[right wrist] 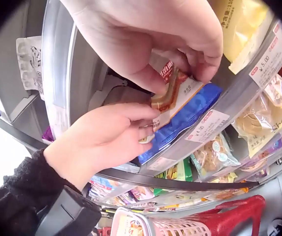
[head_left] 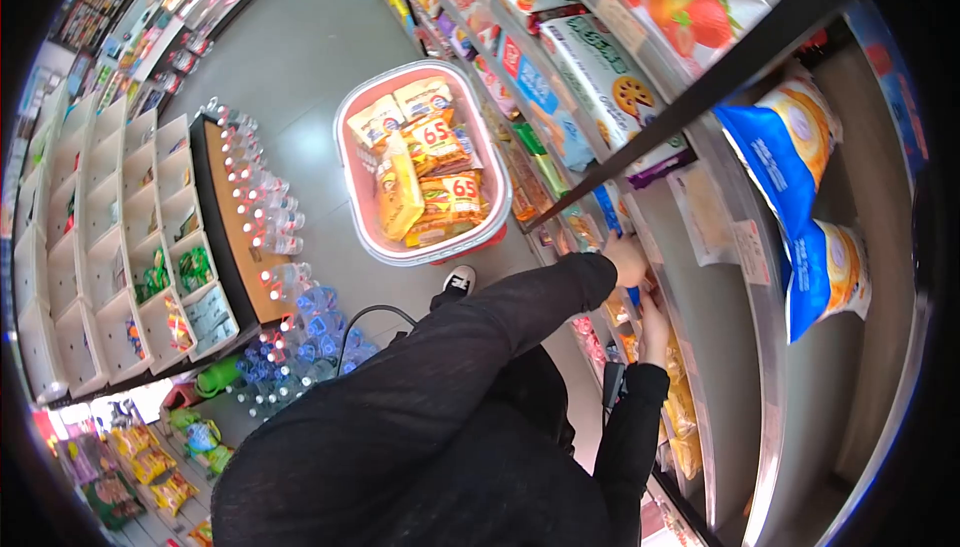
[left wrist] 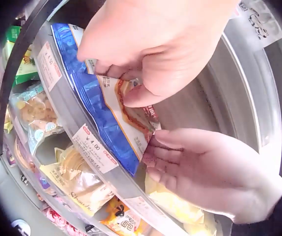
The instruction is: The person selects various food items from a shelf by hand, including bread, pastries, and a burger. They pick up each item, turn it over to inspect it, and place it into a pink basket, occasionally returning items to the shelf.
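Blue-and-white packet on the shelf, long axis along the front edge, between both hands; fingers of the left hand curl closely on it, those of the right hand apparently pinch its end

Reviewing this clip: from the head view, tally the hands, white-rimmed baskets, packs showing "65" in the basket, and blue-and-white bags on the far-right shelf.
Hands: 2, left hand and right hand
White-rimmed basket: 1
Packs showing "65": 2
Blue-and-white bags: 2
Total: 7
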Available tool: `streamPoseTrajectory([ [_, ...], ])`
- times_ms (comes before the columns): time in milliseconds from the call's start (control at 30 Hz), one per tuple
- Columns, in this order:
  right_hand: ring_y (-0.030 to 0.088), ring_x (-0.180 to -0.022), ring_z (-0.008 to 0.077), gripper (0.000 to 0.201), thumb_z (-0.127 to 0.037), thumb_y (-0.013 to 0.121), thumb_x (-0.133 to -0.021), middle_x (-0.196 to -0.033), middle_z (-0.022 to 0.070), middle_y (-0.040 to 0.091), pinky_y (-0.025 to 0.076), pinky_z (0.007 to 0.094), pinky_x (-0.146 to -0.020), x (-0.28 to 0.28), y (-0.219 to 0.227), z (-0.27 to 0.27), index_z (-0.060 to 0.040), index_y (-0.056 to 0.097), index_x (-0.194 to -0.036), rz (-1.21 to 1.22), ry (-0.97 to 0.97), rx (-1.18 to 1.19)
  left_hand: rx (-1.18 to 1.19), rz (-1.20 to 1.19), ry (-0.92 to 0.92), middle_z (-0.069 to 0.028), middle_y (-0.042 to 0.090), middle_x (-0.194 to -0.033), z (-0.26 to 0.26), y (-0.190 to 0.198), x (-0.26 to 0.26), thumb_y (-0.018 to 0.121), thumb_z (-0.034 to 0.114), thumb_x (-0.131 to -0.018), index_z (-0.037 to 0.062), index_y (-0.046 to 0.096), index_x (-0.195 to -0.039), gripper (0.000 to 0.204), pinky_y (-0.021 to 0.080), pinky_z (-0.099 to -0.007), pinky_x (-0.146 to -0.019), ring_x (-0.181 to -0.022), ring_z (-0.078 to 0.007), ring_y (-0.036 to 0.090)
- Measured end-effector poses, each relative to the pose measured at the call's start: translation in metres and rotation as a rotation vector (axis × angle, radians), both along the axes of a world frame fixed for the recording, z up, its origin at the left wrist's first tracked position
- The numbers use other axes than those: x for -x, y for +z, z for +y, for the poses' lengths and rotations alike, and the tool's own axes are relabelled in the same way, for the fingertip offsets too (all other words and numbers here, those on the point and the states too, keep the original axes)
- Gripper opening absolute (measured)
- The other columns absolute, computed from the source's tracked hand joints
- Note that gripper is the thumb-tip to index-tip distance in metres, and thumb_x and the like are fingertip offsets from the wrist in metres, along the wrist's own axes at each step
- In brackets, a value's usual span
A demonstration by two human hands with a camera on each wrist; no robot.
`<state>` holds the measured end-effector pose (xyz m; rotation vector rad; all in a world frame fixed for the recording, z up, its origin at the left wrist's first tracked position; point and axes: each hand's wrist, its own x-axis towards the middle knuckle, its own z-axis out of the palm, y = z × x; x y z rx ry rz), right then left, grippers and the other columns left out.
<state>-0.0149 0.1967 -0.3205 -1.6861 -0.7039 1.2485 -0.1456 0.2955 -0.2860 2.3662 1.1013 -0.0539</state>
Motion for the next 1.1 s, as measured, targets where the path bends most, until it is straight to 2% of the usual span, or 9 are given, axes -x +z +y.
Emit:
streamPoseTrajectory([
  [133, 0.048, -0.099, 0.0197, 0.040, -0.006, 0.051, -0.079, -0.113, 0.0141, 0.047, 0.038, 0.0288, -0.084, 0.019, 0.022, -0.016, 0.0049, 0.040, -0.116, -0.330, 0.090, -0.079, -0.071, -0.121, 0.018, -0.0176, 0.052, -0.102, -0.015, 0.011, 0.031, 0.055, 0.017, -0.068, 0.0033, 0.049, -0.112, 0.046, 0.036, -0.0446, -0.085, -0.095, -0.0332, 0.048],
  [200, 0.050, -0.094, 0.0179, 0.037, -0.004, 0.050, -0.079, -0.111, 0.0127, 0.048, 0.039, 0.0271, -0.082, 0.038, 0.035, -0.022, 0.0032, 0.042, -0.114, -0.439, 0.014, -0.109, 0.082, -0.459, 0.030, -0.0176, 0.053, -0.098, -0.025, 0.017, 0.067, 0.054, 0.012, -0.067, -0.0023, 0.044, -0.112, 0.049, 0.038, -0.0404, -0.084, -0.093, -0.0339, 0.048],
  [333, 0.054, -0.084, 0.0143, 0.031, -0.004, 0.051, -0.079, -0.102, 0.0078, 0.052, 0.044, 0.0246, -0.072, 0.114, 0.055, -0.010, -0.0025, 0.045, -0.109, -0.427, 0.272, -0.177, 0.593, -0.382, -0.216, -0.0167, 0.054, -0.106, -0.016, 0.025, 0.186, 0.053, 0.026, -0.079, -0.0002, 0.044, -0.114, 0.045, 0.041, -0.0345, -0.083, -0.098, -0.0269, 0.052],
  [433, 0.056, -0.084, 0.0140, 0.027, -0.003, 0.051, -0.080, -0.096, 0.0090, 0.057, 0.046, 0.0249, -0.071, 0.185, 0.045, 0.026, -0.0010, 0.048, -0.106, -0.142, 0.600, -0.193, 0.536, -0.417, 0.186, -0.0098, 0.060, -0.085, -0.019, 0.033, 0.273, 0.052, 0.024, -0.080, 0.0007, 0.053, -0.100, 0.030, 0.045, -0.0272, -0.066, -0.075, -0.0159, 0.058],
  [500, 0.057, -0.087, 0.0152, 0.026, -0.005, 0.053, -0.079, -0.095, 0.0111, 0.058, 0.046, 0.0258, -0.072, 0.243, 0.048, 0.051, 0.0004, 0.049, -0.104, -0.068, 0.701, -0.218, 0.638, -0.799, 0.756, -0.0064, 0.056, -0.078, -0.028, 0.008, 0.317, 0.047, 0.007, -0.080, 0.0001, 0.051, -0.092, 0.014, 0.046, -0.0253, -0.062, -0.067, -0.0123, 0.057],
  [633, 0.057, -0.087, 0.0275, 0.038, -0.019, 0.061, -0.073, -0.095, 0.0185, 0.057, 0.045, 0.0336, -0.075, 0.328, 0.006, 0.096, 0.0036, 0.050, -0.101, -0.304, 0.816, -0.220, 0.404, -0.842, 1.247, -0.0089, 0.052, -0.096, -0.033, -0.024, 0.397, 0.045, 0.007, -0.079, -0.0002, 0.043, -0.111, 0.033, 0.044, -0.0264, -0.074, -0.087, -0.0152, 0.052],
  [767, 0.056, -0.082, 0.0334, 0.035, -0.026, 0.061, -0.069, -0.084, 0.0211, 0.058, 0.044, 0.0393, -0.072, 0.367, -0.011, 0.123, 0.0021, 0.055, -0.090, -0.486, 1.121, 0.139, 0.628, -0.861, 1.307, -0.0114, 0.047, -0.108, -0.033, -0.030, 0.424, 0.045, 0.008, -0.078, -0.0009, 0.030, -0.126, 0.050, 0.042, -0.0257, -0.077, -0.096, -0.0152, 0.047],
  [933, 0.056, -0.083, 0.0327, 0.027, -0.018, 0.056, -0.072, -0.084, 0.0185, 0.059, 0.044, 0.0389, -0.072, 0.379, -0.009, 0.111, -0.0003, 0.055, -0.093, -0.576, 1.006, 0.093, 0.666, -0.855, 1.264, -0.0138, 0.046, -0.111, -0.043, -0.062, 0.427, 0.046, 0.008, -0.079, -0.0041, 0.029, -0.125, 0.051, 0.042, -0.0250, -0.076, -0.095, -0.0167, 0.048],
  [1100, 0.055, -0.083, 0.0319, 0.019, -0.012, 0.055, -0.074, -0.085, 0.0165, 0.057, 0.042, 0.0383, -0.069, 0.379, 0.008, 0.096, -0.0041, 0.051, -0.092, -0.302, 0.860, -0.170, 0.613, -0.941, 1.200, -0.0111, 0.049, -0.107, -0.053, -0.085, 0.433, 0.049, 0.007, -0.077, -0.0060, 0.031, -0.122, 0.049, 0.042, -0.0244, -0.073, -0.090, -0.0151, 0.050],
])
